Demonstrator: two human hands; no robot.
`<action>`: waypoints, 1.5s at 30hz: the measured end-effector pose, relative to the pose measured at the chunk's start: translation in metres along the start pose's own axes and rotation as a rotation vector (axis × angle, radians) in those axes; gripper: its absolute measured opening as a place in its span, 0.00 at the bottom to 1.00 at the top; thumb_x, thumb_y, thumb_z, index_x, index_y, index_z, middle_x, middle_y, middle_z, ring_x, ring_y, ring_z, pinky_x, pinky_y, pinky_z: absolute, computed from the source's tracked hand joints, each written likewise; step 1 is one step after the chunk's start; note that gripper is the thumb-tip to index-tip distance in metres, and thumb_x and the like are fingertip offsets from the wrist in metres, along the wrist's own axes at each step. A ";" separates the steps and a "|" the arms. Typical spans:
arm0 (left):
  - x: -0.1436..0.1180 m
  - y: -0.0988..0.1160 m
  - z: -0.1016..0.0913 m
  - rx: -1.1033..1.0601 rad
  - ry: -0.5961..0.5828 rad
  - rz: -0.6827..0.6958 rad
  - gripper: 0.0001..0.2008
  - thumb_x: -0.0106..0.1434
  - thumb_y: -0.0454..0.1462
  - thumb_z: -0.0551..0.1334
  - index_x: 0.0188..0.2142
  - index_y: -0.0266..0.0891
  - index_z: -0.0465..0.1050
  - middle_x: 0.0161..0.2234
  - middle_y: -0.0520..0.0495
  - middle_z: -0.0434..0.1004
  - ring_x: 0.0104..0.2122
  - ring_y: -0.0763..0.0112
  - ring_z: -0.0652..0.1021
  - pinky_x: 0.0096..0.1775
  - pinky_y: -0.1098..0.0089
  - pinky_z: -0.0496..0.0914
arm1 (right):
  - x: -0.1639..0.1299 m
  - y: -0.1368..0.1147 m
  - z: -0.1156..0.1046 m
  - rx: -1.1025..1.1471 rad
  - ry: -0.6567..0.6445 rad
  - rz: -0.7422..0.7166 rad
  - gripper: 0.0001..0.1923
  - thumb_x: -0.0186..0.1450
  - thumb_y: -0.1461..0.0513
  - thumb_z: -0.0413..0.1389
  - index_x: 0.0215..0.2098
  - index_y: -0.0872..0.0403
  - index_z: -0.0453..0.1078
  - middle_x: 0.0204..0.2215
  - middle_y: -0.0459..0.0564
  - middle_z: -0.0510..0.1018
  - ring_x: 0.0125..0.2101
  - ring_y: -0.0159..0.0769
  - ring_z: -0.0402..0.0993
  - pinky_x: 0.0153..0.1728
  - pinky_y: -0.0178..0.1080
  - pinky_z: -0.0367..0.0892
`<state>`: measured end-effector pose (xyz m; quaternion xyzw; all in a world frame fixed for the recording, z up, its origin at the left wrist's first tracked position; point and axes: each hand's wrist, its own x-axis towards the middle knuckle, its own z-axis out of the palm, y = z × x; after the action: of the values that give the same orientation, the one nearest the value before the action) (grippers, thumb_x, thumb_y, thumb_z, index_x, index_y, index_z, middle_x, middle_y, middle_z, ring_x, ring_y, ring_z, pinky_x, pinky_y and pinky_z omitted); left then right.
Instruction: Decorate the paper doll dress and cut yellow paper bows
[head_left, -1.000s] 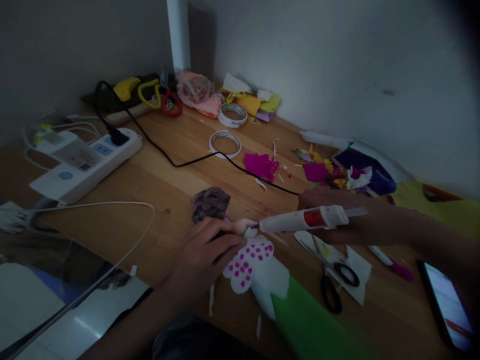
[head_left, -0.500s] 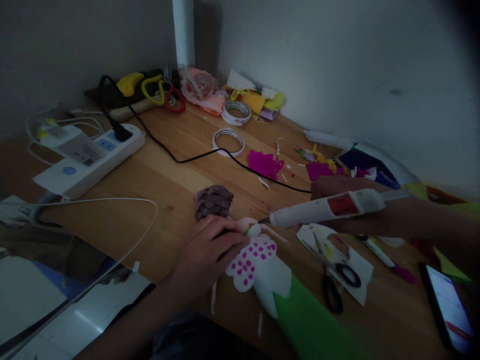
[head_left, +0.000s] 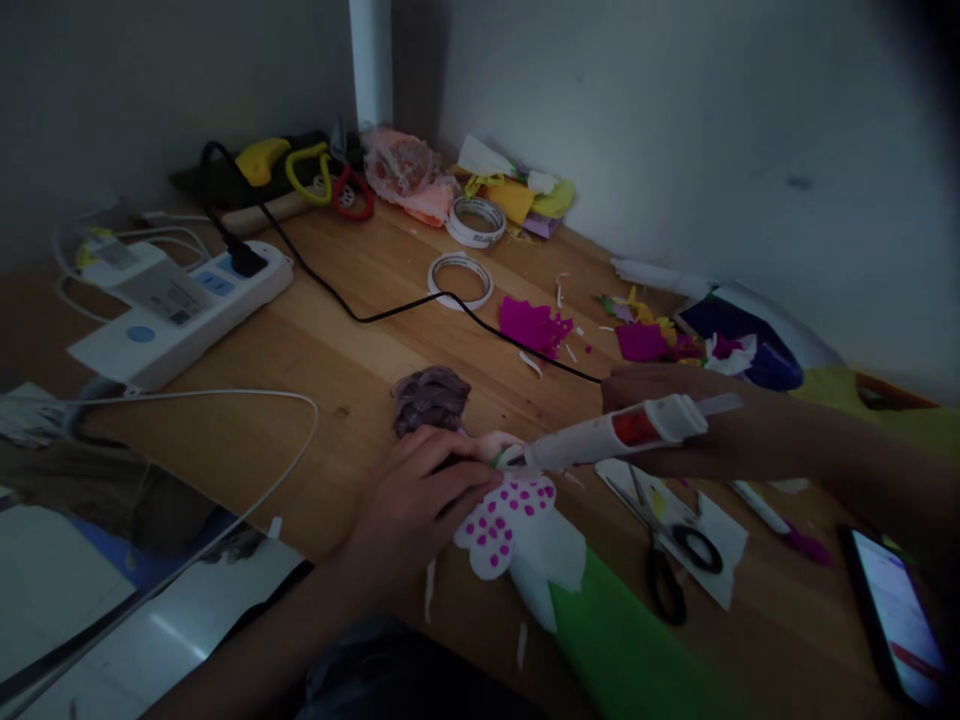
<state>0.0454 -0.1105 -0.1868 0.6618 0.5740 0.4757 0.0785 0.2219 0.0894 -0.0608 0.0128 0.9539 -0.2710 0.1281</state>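
Note:
My left hand point(head_left: 416, 500) presses down on a small paper doll on the wooden table point(head_left: 315, 350). The doll has a white skirt with magenta dots point(head_left: 502, 520) and a dark brown crumpled hair piece point(head_left: 430, 398) near its head. A green paper sheet point(head_left: 622, 650) lies under the skirt. My right hand point(head_left: 675, 420) grips a white glue gun point(head_left: 607, 437) with a red part. Its nozzle touches the doll right beside my left fingertips.
Black-handled scissors point(head_left: 664, 555) lie on a white scrap to the right. A phone point(head_left: 892, 610) glows at the lower right. A power strip point(head_left: 176, 310) with the gun's black cord point(head_left: 390, 315), two tape rolls point(head_left: 459, 280) and coloured paper scraps point(head_left: 536, 325) lie further back.
The glue gun drew back to the right half a second ago, and has now come back left so its nozzle touches the doll again. My left hand stayed put.

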 end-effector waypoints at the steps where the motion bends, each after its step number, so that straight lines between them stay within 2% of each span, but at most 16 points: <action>1: 0.000 0.000 0.000 -0.001 -0.002 -0.001 0.07 0.67 0.36 0.58 0.37 0.42 0.76 0.36 0.48 0.75 0.36 0.68 0.74 0.38 0.66 0.69 | 0.000 0.000 0.000 -0.003 0.003 -0.001 0.08 0.65 0.63 0.52 0.29 0.51 0.56 0.25 0.42 0.62 0.22 0.31 0.62 0.25 0.34 0.56; 16: 0.001 0.000 0.000 -0.025 0.008 -0.001 0.05 0.66 0.35 0.60 0.37 0.41 0.76 0.36 0.49 0.75 0.36 0.69 0.73 0.39 0.67 0.69 | -0.004 0.003 0.000 -0.050 0.019 0.001 0.11 0.66 0.61 0.52 0.28 0.50 0.55 0.24 0.41 0.61 0.21 0.30 0.61 0.24 0.33 0.56; 23: 0.000 0.000 -0.001 -0.030 -0.009 -0.008 0.05 0.65 0.34 0.60 0.38 0.41 0.76 0.36 0.49 0.75 0.37 0.69 0.73 0.39 0.66 0.69 | -0.007 0.007 -0.001 -0.022 0.006 0.142 0.11 0.65 0.55 0.53 0.29 0.51 0.60 0.26 0.45 0.67 0.22 0.32 0.65 0.23 0.34 0.58; 27: 0.002 0.002 -0.002 -0.022 0.002 -0.012 0.05 0.65 0.34 0.61 0.37 0.41 0.76 0.36 0.49 0.75 0.37 0.69 0.73 0.40 0.66 0.69 | -0.014 0.013 0.001 -0.028 0.054 0.172 0.10 0.65 0.54 0.52 0.32 0.51 0.65 0.30 0.48 0.72 0.28 0.37 0.71 0.28 0.38 0.64; 33: 0.002 0.004 0.000 -0.064 0.041 -0.086 0.04 0.63 0.32 0.62 0.38 0.38 0.74 0.37 0.49 0.73 0.38 0.71 0.74 0.42 0.69 0.69 | -0.029 0.018 0.004 0.060 0.024 0.357 0.15 0.65 0.50 0.53 0.40 0.51 0.69 0.34 0.50 0.77 0.33 0.40 0.75 0.30 0.38 0.68; 38: 0.000 0.006 -0.001 -0.059 0.076 -0.124 0.11 0.62 0.30 0.63 0.45 0.40 0.71 0.41 0.48 0.70 0.41 0.72 0.73 0.44 0.71 0.70 | -0.039 0.022 0.012 0.078 0.122 0.392 0.21 0.63 0.44 0.52 0.42 0.50 0.70 0.32 0.49 0.79 0.30 0.42 0.77 0.29 0.41 0.71; 41: 0.000 0.007 -0.002 -0.022 0.029 -0.058 0.11 0.64 0.31 0.60 0.46 0.40 0.71 0.42 0.46 0.69 0.42 0.69 0.72 0.44 0.67 0.69 | -0.042 0.024 0.016 0.100 0.146 0.393 0.19 0.63 0.45 0.52 0.42 0.48 0.70 0.32 0.47 0.79 0.30 0.41 0.77 0.30 0.41 0.73; 45: -0.001 0.007 -0.001 0.066 -0.069 0.019 0.11 0.65 0.35 0.58 0.46 0.39 0.72 0.46 0.41 0.68 0.44 0.60 0.70 0.43 0.58 0.69 | -0.043 0.025 0.017 0.120 0.185 0.407 0.15 0.63 0.47 0.53 0.39 0.46 0.70 0.31 0.44 0.79 0.32 0.41 0.77 0.32 0.40 0.74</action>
<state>0.0493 -0.1145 -0.1821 0.6855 0.5799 0.4342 0.0720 0.2704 0.1034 -0.0769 0.2373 0.9215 -0.2935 0.0912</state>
